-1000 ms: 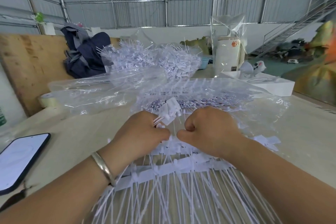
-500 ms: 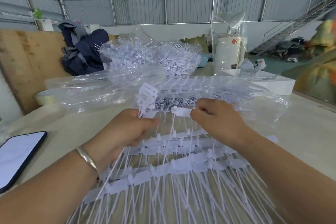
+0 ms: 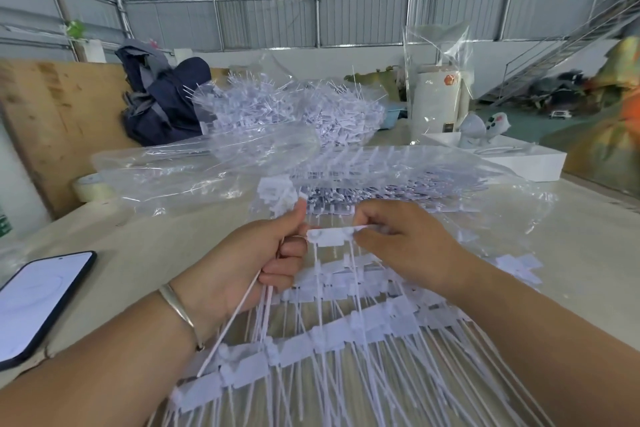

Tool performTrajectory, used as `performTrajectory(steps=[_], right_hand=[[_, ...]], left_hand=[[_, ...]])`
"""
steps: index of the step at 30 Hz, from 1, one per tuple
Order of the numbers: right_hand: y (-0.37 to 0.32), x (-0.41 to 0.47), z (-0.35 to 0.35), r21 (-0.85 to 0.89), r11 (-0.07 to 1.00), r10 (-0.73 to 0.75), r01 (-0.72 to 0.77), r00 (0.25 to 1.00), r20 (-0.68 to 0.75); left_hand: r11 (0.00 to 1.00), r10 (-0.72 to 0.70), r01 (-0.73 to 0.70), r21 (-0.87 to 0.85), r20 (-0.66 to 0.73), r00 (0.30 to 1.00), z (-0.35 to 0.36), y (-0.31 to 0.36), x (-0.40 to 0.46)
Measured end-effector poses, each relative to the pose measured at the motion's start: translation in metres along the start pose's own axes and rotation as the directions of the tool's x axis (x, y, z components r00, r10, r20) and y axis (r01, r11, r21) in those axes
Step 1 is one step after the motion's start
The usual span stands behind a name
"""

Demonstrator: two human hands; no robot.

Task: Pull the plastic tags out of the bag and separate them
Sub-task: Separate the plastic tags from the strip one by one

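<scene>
Your left hand point(image 3: 249, 263) has its grip clenched round a small bundle of separated tags point(image 3: 277, 198), heads standing up above the thumb and thin tails running down through the fist toward the lower left of the frame; held this way, the loosened ones probably stay gathered and out of the rest. Your right hand point(image 3: 405, 246) pinches the end of a short white tag strip point(image 3: 329, 236) that spans the gap between the two hands at frame centre, its far end touching the left thumb. That placement suggests the strip is being offered to the left hand so the next tag can be snapped free.

Below the hands, joined rows of plastic tags point(image 3: 346, 333) fan across the lower half of the frame, tails pointing toward you. Above the hands, the clear plastic bag point(image 3: 450, 191) lies open toward you with more tags visible inside; much of the stock appears still to be drawn out. A second, flatter clear bag point(image 3: 194, 173) lies at centre left, and a heap of loose tags point(image 3: 294, 114) sits beyond it.

The pale surface point(image 3: 571, 253) also carries a smartphone point(image 3: 38, 298) at lower left, a tape roll point(image 3: 91, 187), a white box point(image 3: 519, 163), a white cylindrical appliance point(image 3: 438, 100) and dark clothing point(image 3: 162, 100). The room is a corrugated metal shed with a staircase point(image 3: 554, 55) at upper right.
</scene>
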State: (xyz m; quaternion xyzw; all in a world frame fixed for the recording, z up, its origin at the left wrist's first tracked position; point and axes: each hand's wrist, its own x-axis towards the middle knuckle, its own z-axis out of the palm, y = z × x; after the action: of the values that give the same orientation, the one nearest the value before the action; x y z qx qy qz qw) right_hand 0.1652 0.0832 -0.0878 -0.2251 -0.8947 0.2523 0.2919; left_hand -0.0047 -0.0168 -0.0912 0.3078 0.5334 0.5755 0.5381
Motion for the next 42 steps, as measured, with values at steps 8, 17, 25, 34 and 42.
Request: performTrajectory(steps=[8, 17, 25, 34, 42], right_hand=[[0.000, 0.001, -0.010, 0.224, 0.974, 0.026, -0.025, 1.000, -0.001], [0.006, 0.004, -0.024, 0.426, 0.904, 0.042, -0.011, 0.997, -0.063], [0.012, 0.003, -0.023, 0.430, 0.900, 0.052, -0.076, 0.996, 0.066], [0.005, 0.001, -0.019, 0.447, 0.892, 0.026, -0.070, 0.994, 0.104], [-0.002, -0.001, -0.003, 0.465, 0.884, -0.022, -0.043, 0.991, 0.134]], left_hand=[[0.976, 0.148, -0.142, 0.168, -0.028, 0.989, -0.001, 0.004, -0.004], [0.953, 0.196, -0.207, 0.223, 0.070, 0.978, -0.003, 0.008, -0.013], [0.948, 0.186, -0.208, 0.242, 0.110, 0.976, -0.004, 0.007, -0.013], [0.941, 0.158, -0.218, 0.259, 0.234, 0.959, 0.003, 0.003, -0.017], [0.967, 0.161, -0.203, 0.157, 0.245, 0.956, 0.007, 0.000, -0.015]])
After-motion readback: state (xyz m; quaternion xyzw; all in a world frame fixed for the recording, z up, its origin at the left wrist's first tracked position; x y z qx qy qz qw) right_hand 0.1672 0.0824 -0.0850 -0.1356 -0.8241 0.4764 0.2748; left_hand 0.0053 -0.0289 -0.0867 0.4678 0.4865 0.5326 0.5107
